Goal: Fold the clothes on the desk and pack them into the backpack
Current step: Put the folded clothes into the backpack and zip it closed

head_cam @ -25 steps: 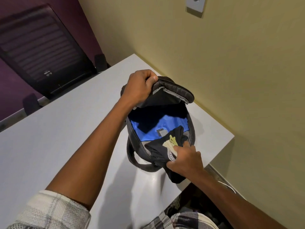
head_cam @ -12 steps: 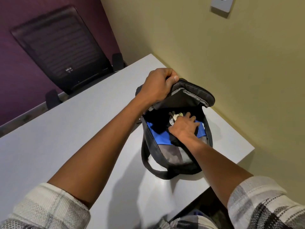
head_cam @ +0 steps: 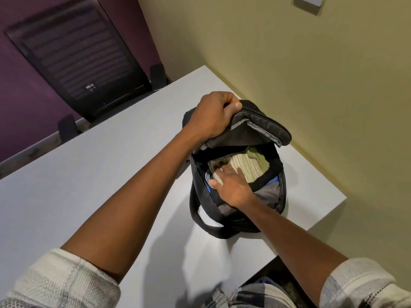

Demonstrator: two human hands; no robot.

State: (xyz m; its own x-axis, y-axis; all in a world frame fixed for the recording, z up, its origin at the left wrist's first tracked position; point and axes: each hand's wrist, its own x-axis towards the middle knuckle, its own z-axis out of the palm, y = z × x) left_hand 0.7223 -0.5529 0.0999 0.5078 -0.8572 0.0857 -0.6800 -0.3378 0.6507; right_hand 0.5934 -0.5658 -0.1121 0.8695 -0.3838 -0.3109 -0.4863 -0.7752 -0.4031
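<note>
Black backpack [head_cam: 235, 221] flap still gripped by left hand [head_cam: 213, 116]; right hand [head_cam: 231, 185], now flat, presses clothes [head_cam: 249, 165] deeper.

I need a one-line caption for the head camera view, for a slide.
Left hand holds the backpack flap open while the right hand presses folded clothes inside, on a white desk.

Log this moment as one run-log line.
stage: packing | left hand: grips backpack flap, holding it open | right hand: inside backpack, pressing on folded clothes | desk: no clothes visible
</note>
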